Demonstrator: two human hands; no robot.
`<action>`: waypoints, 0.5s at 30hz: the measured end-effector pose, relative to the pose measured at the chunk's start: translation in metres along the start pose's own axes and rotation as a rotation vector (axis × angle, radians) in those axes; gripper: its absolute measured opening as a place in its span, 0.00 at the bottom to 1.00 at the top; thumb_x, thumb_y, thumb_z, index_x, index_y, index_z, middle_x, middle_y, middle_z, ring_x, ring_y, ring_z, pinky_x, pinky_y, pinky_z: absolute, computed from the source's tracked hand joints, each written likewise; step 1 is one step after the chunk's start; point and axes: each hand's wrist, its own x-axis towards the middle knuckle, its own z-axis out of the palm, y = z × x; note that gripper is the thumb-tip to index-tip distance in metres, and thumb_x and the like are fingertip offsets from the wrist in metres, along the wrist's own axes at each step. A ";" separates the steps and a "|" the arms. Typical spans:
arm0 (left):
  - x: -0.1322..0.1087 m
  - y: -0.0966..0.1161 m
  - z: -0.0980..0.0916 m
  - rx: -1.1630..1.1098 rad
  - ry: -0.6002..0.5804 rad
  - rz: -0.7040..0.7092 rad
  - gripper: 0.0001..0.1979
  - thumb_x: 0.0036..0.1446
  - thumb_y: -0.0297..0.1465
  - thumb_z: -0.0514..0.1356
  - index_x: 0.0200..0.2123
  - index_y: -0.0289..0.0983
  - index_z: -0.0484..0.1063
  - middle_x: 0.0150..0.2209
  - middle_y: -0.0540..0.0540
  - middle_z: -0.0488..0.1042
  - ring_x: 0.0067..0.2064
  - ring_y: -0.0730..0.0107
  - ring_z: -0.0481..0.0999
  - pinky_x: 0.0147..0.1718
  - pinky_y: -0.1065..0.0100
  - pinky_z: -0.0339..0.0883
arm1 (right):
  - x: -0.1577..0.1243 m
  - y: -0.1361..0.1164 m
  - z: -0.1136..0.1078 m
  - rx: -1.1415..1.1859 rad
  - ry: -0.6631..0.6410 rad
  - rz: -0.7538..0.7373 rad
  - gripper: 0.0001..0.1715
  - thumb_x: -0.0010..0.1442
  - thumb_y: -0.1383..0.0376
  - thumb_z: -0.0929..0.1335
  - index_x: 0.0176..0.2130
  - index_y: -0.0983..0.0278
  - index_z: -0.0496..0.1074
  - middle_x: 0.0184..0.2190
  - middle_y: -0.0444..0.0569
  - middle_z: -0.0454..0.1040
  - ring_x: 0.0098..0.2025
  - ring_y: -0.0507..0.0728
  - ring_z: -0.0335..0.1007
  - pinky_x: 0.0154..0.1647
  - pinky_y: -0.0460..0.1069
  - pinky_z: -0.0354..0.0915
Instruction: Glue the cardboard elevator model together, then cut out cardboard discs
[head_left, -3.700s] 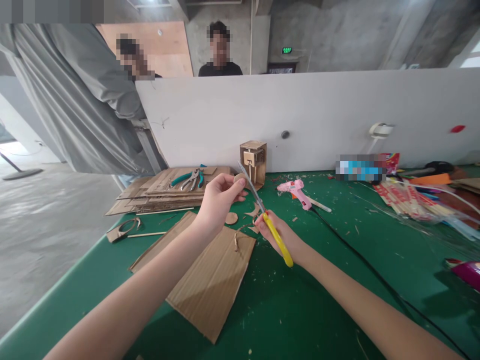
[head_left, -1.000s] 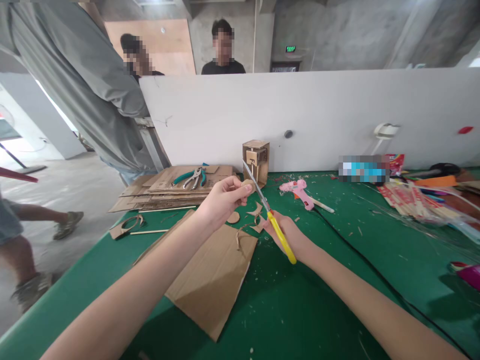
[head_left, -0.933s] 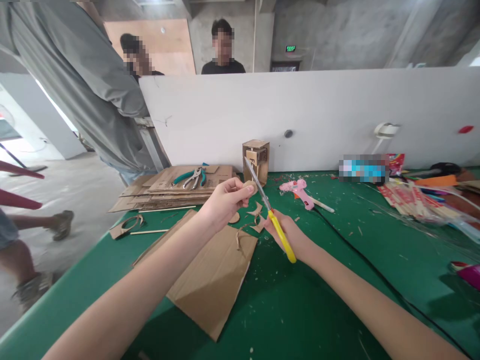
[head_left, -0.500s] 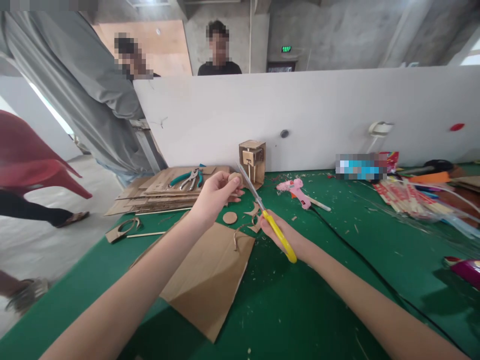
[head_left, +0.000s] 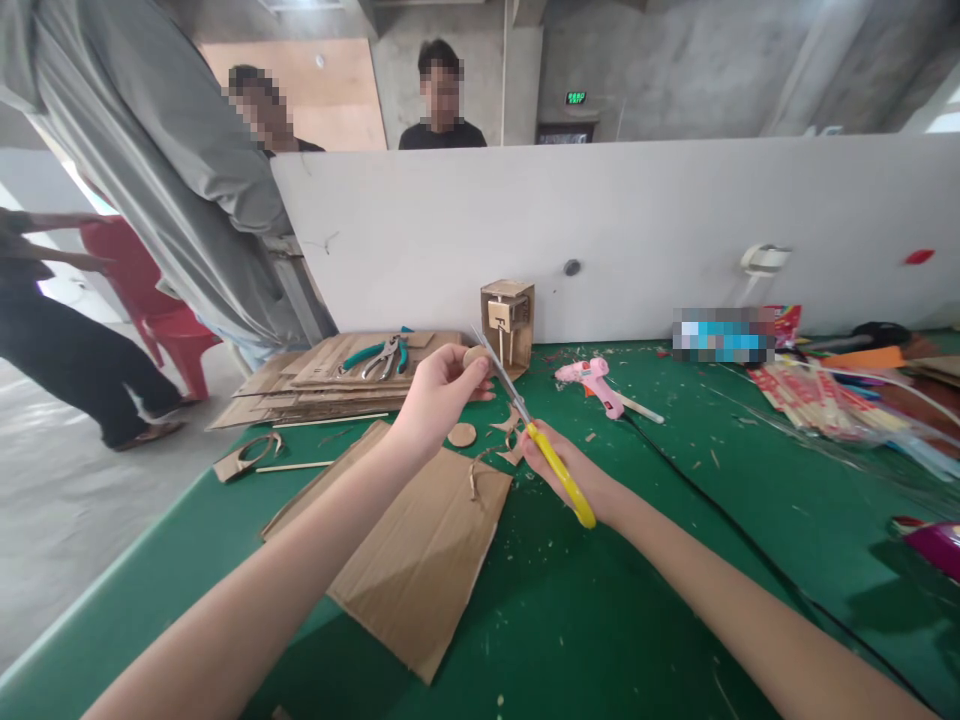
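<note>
Between the thumb and fingers of my left hand (head_left: 442, 390) is a small round cardboard disc (head_left: 474, 356), partly hidden by the fingers. My right hand (head_left: 551, 462) is closed round the yellow handles of a pair of scissors (head_left: 556, 462). The scissor blades point up and to the left, right beside the disc's edge; I cannot tell whether they touch it. A second cardboard disc (head_left: 462, 435) lies on the green table under my hands, among curved offcuts (head_left: 512, 440). Below my left forearm lies a cardboard sheet (head_left: 427, 560).
Behind my hands stands a small cardboard box model (head_left: 508, 322) by a white partition (head_left: 637, 230). Pliers (head_left: 379, 357) rest on stacked cardboard (head_left: 277, 395) at left. A pink glue gun (head_left: 594, 383) trails a black cord to the right. Two people are beyond the partition.
My left hand has turned the disc slightly, and more of it shows beside the blades. The view has shifted a little. At far left, a person now holds the red chair, which has moved.
</note>
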 end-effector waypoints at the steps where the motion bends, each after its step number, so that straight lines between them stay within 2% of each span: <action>1: 0.000 -0.001 0.000 -0.017 -0.010 -0.002 0.07 0.55 0.30 0.61 0.29 0.34 0.66 0.25 0.51 0.72 0.28 0.77 0.73 0.31 0.73 0.71 | 0.000 -0.001 0.000 0.006 0.005 -0.005 0.28 0.61 0.40 0.55 0.33 0.61 0.61 0.33 0.50 0.67 0.37 0.59 0.67 0.41 0.57 0.67; 6: 0.000 -0.003 0.000 -0.052 -0.050 0.021 0.06 0.56 0.30 0.60 0.30 0.34 0.67 0.26 0.51 0.72 0.29 0.78 0.73 0.31 0.74 0.70 | -0.001 0.001 0.000 0.052 -0.004 -0.001 0.28 0.61 0.40 0.56 0.33 0.60 0.60 0.32 0.48 0.66 0.35 0.58 0.67 0.41 0.56 0.66; 11: 0.000 -0.001 -0.001 0.052 -0.040 0.089 0.05 0.56 0.29 0.59 0.29 0.34 0.67 0.25 0.51 0.71 0.26 0.78 0.71 0.29 0.74 0.68 | 0.001 0.009 0.003 0.110 0.007 -0.002 0.30 0.59 0.37 0.57 0.36 0.60 0.61 0.32 0.47 0.68 0.36 0.58 0.68 0.41 0.55 0.66; 15: -0.001 0.001 -0.002 0.115 -0.042 0.123 0.06 0.57 0.29 0.58 0.28 0.35 0.66 0.24 0.51 0.71 0.26 0.77 0.72 0.28 0.74 0.66 | 0.000 0.007 0.002 0.052 0.014 -0.023 0.31 0.60 0.37 0.55 0.34 0.61 0.61 0.31 0.47 0.68 0.34 0.57 0.66 0.40 0.55 0.65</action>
